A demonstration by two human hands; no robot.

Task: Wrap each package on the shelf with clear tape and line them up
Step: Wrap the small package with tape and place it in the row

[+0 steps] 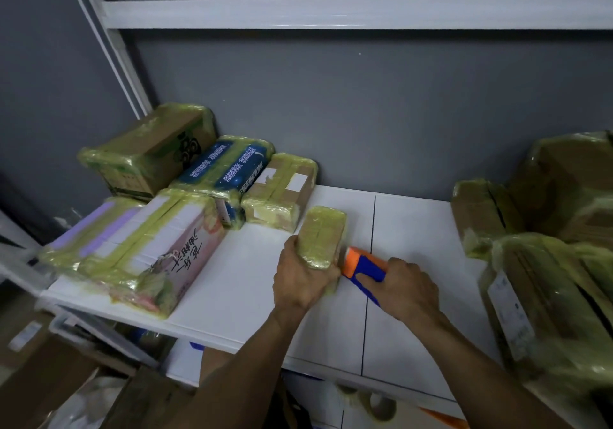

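A small package [321, 236] wrapped in yellowish clear tape lies on the white shelf [238, 282] near its middle. My left hand [303, 276] grips the package's near end, fingers curled round its left side. My right hand [406, 287] holds an orange and blue tape dispenser [363, 266] whose orange end touches the package's right side. Several taped packages stand in a group at the back left: a brown box [149, 153], a blue pack [229, 171], a brown carton [282, 189] and a long white and pink box [139, 249].
More tape-wrapped brown boxes [547, 229] are piled on the right of the shelf. A grey wall rises behind, with a white shelf post [112, 47] at the left. A tape roll [374, 402] and cartons lie below the shelf's front edge.
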